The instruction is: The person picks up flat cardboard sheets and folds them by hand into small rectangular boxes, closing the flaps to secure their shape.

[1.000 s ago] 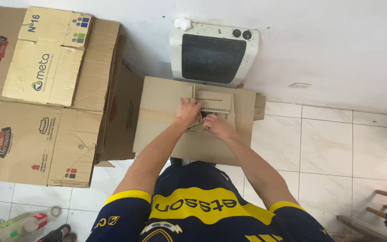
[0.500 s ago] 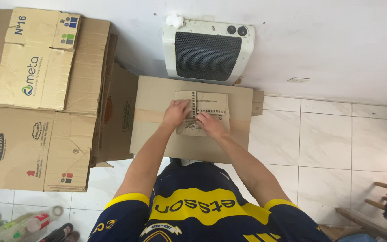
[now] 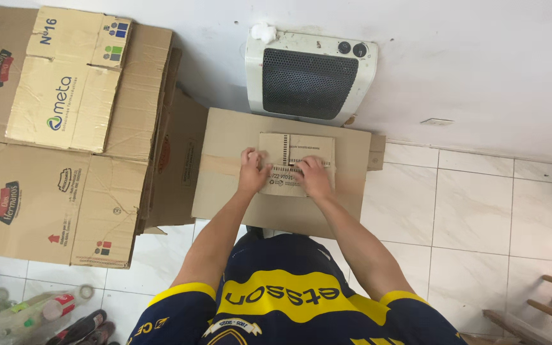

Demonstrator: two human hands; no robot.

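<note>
Both hands press flat, fingers loose, grasping nothing: left hand and right hand rest on a small printed cardboard piece atop a large closed box standing on the tiled floor, below a white heater.

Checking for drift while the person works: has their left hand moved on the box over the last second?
Yes, slightly. Judged against the heater, the left hand has slid a little left and back toward the person, to the left edge of the small card.
</note>
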